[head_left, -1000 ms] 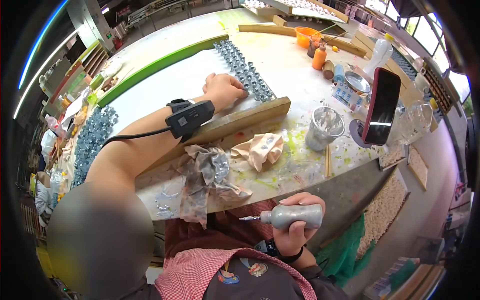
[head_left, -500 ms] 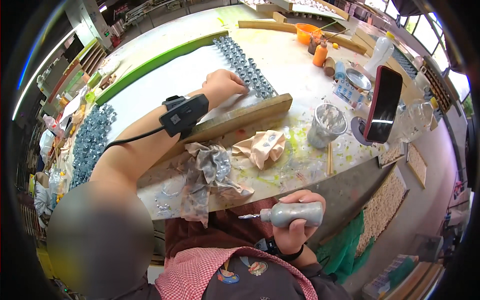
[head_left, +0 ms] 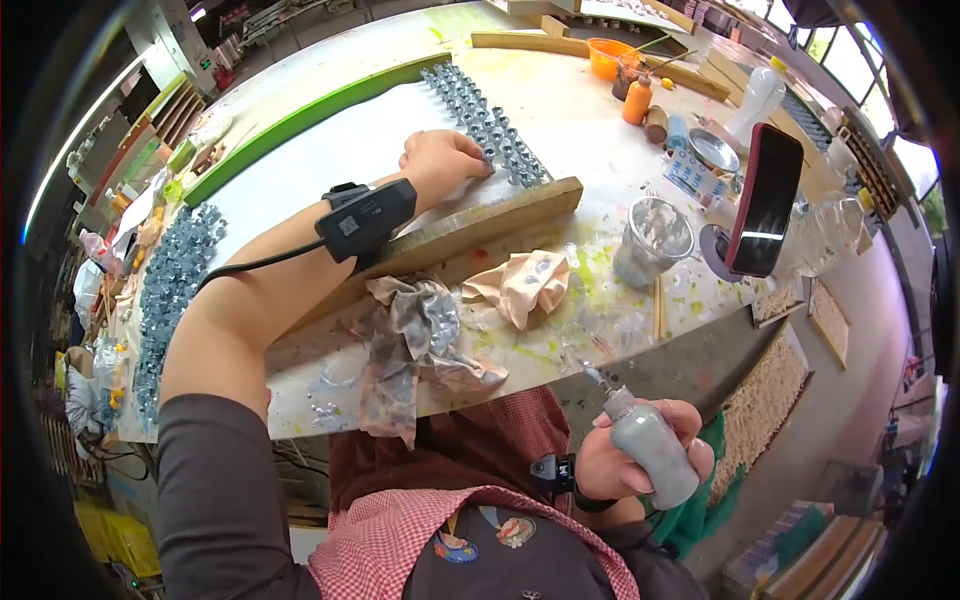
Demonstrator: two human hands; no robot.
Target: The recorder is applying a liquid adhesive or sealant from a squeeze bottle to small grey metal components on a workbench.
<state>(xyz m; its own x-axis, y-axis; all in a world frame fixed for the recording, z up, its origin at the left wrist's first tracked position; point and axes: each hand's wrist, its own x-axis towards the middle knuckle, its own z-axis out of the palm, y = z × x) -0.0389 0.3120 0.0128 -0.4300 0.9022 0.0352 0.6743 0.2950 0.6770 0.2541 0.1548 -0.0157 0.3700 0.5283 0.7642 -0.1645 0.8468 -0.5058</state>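
Observation:
My left hand (head_left: 440, 163) reaches over the white sheet (head_left: 345, 135), its fingers drawn together at the edge of several rows of small blue-grey pieces (head_left: 490, 125). What lies between those fingertips is hidden. In front of the table's near edge, my right hand (head_left: 681, 424) is wrapped round a squeeze bottle (head_left: 648, 446) of grey fluid, tilted so that its thin nozzle points up and left. A heap of loose blue-grey pieces (head_left: 178, 290) covers the sheet's left end.
A green bar (head_left: 300, 125) and a wooden bar (head_left: 480, 225) flank the sheet. Nearer lie a stained cloth (head_left: 415, 335) and a crumpled cloth (head_left: 525, 288). To the right stand a smeared cup (head_left: 640, 260), a phone (head_left: 765, 200), an orange bottle (head_left: 637, 101) and an orange bowl (head_left: 603, 62).
My right hand has shifted right, turning the bottle so its nozzle points up-left instead of left. My left hand stays at nearly the same place by the rows.

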